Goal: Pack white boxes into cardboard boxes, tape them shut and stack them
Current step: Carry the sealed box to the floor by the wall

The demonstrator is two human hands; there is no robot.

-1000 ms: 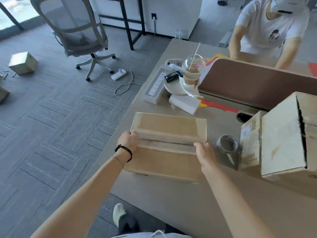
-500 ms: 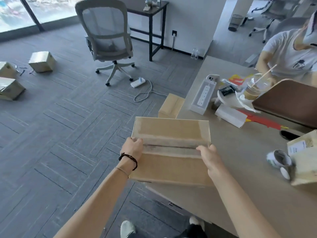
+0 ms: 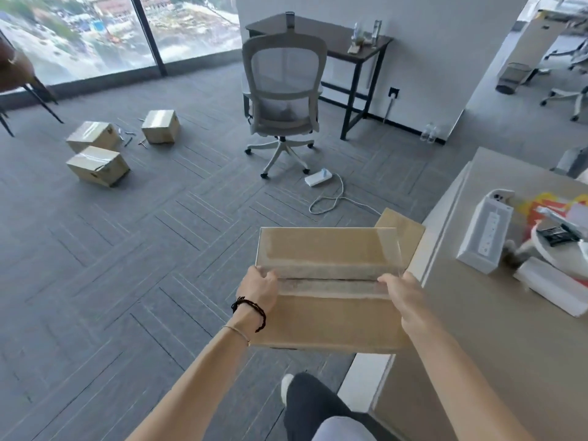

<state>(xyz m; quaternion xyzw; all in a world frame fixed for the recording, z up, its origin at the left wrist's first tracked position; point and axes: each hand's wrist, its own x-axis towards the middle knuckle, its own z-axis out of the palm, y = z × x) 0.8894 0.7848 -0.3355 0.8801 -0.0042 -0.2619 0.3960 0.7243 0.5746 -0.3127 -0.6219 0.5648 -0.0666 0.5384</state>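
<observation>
Taped cardboard box [image 3: 327, 288] held off the bench's [image 3: 509, 313] left edge, above the floor; left hand [image 3: 259, 289] and right hand [image 3: 402, 297] fingers grasping its sides.

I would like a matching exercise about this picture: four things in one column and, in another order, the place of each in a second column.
Things
1. taped cardboard box
2. white power strip
3. office chair
4. three cardboard boxes

Places
A. on the carpet, far left, near the window
B. on the desk at the right
C. held between the left hand and the right hand
D. on the carpet, in front of the dark side table

Pairs: 1-C, 2-B, 3-D, 4-A
</observation>
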